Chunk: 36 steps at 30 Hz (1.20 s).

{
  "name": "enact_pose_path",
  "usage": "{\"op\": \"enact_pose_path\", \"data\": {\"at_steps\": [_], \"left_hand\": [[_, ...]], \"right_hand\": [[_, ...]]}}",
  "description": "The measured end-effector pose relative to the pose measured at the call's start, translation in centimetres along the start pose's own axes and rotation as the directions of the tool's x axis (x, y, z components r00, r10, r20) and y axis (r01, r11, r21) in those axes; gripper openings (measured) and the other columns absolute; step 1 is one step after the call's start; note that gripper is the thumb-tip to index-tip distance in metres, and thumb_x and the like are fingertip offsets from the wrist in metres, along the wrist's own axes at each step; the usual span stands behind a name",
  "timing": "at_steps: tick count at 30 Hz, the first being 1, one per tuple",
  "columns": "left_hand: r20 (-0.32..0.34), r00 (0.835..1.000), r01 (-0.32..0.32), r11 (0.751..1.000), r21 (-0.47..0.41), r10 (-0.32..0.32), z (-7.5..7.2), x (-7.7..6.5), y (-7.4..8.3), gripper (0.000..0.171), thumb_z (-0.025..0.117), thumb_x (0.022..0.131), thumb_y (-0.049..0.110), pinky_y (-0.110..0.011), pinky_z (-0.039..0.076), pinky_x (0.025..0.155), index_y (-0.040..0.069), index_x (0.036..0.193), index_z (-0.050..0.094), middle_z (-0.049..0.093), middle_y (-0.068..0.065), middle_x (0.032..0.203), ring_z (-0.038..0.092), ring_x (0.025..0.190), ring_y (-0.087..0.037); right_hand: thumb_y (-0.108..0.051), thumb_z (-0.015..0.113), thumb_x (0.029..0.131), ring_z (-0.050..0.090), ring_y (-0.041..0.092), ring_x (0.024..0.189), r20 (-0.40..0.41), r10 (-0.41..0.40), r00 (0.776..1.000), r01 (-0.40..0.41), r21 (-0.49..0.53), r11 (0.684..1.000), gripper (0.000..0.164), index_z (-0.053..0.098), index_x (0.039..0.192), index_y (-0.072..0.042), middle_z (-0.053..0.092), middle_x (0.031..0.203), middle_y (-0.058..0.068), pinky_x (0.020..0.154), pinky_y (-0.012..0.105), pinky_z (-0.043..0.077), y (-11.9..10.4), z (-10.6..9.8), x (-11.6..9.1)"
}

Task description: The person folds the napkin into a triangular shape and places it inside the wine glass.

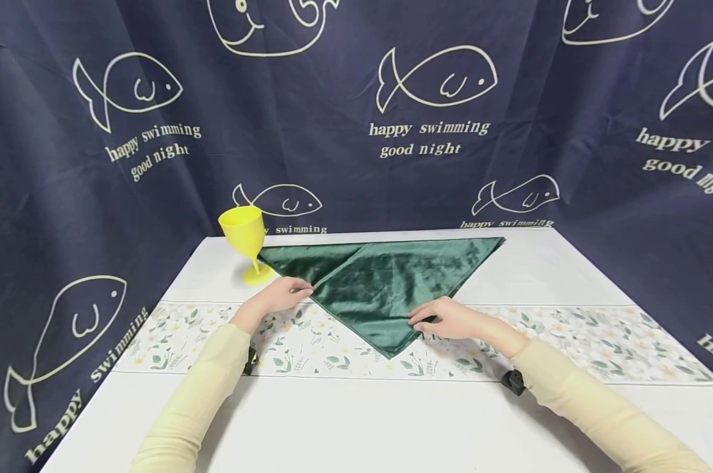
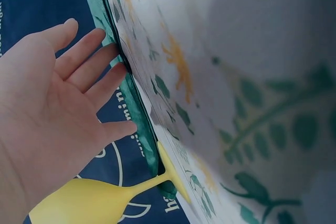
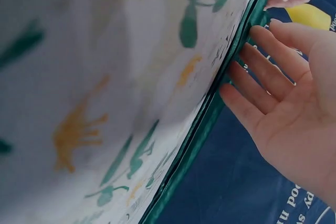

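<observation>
A dark green satiny cloth (image 1: 386, 276), folded into a triangle, lies with its long side at the back of the table and one corner toward me. My left hand (image 1: 280, 295) touches the cloth's left slanting edge; in the left wrist view its fingers (image 2: 97, 69) are fairly straight and spread. Near the front corner, my right hand (image 1: 451, 318) rests its fingertips on the right part of the cloth. The right wrist view shows those fingers (image 3: 265, 69) extended along the green edge, with the palm holding nothing. A slight crease runs across the cloth's upper left.
A yellow plastic goblet (image 1: 244, 233) stands behind my left hand, beside the cloth's left corner. A floral-printed strip (image 1: 569, 341) crosses the white table (image 1: 356, 427). Dark blue curtains (image 1: 332, 157) with fish drawings hang behind and at both sides.
</observation>
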<state>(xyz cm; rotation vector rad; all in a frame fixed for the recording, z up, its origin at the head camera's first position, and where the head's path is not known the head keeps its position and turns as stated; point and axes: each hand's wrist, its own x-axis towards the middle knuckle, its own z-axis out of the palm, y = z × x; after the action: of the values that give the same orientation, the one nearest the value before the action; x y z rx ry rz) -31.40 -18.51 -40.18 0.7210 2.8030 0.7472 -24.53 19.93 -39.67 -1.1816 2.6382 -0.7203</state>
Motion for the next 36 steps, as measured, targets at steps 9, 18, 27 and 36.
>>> {"op": "enact_pose_path", "data": {"at_steps": [9,18,27,36], "left_hand": [[-0.002,1.000,0.021,1.000,0.003,-0.021,-0.1,0.1,0.1,0.034,0.047,0.099,0.025,-0.046,0.045,0.096,0.005,0.123,0.061,0.062,-0.014,0.122,0.056,0.113,-0.031],[-0.025,1.000,-0.013,1.000,-0.019,0.013,-0.4,0.1,0.2,0.034,0.047,0.099,0.025,-0.044,0.046,0.095,0.006,0.123,0.060,0.062,-0.013,0.123,0.056,0.115,-0.031],[-0.048,0.996,-0.078,0.996,-0.033,0.077,-0.4,0.0,1.1,0.033,0.050,0.098,0.025,-0.040,0.050,0.091,0.006,0.122,0.062,0.064,-0.010,0.119,0.060,0.109,-0.028],[-0.147,0.976,-0.171,0.982,-0.079,0.158,0.0,-0.7,4.2,0.026,0.055,0.096,0.022,-0.035,0.053,0.082,0.007,0.114,0.065,0.069,-0.008,0.106,0.065,0.094,-0.019]], "right_hand": [[-0.017,0.055,0.095,0.061,0.032,0.109,-0.008,-0.019,1.000,0.019,-0.006,1.000,0.026,0.068,0.113,-0.003,0.062,0.121,0.018,0.079,0.026,0.056,-0.3,-0.1,0.0],[-0.016,0.054,0.095,0.061,0.030,0.108,-0.043,-0.030,0.999,0.028,-0.059,0.998,0.024,0.069,0.110,-0.004,0.065,0.117,0.013,0.087,0.039,0.053,-0.3,0.1,0.1],[-0.016,0.057,0.094,0.063,0.022,0.097,-0.095,-0.057,0.994,0.047,-0.107,0.993,0.021,0.069,0.108,-0.006,0.066,0.105,0.005,0.082,0.037,0.053,-0.1,0.1,0.0],[-0.017,0.059,0.092,0.062,0.026,0.101,-0.129,-0.038,0.991,0.024,-0.103,0.994,0.024,0.066,0.112,-0.005,0.066,0.107,0.005,0.085,0.044,0.051,-0.8,-0.7,0.4]]}}
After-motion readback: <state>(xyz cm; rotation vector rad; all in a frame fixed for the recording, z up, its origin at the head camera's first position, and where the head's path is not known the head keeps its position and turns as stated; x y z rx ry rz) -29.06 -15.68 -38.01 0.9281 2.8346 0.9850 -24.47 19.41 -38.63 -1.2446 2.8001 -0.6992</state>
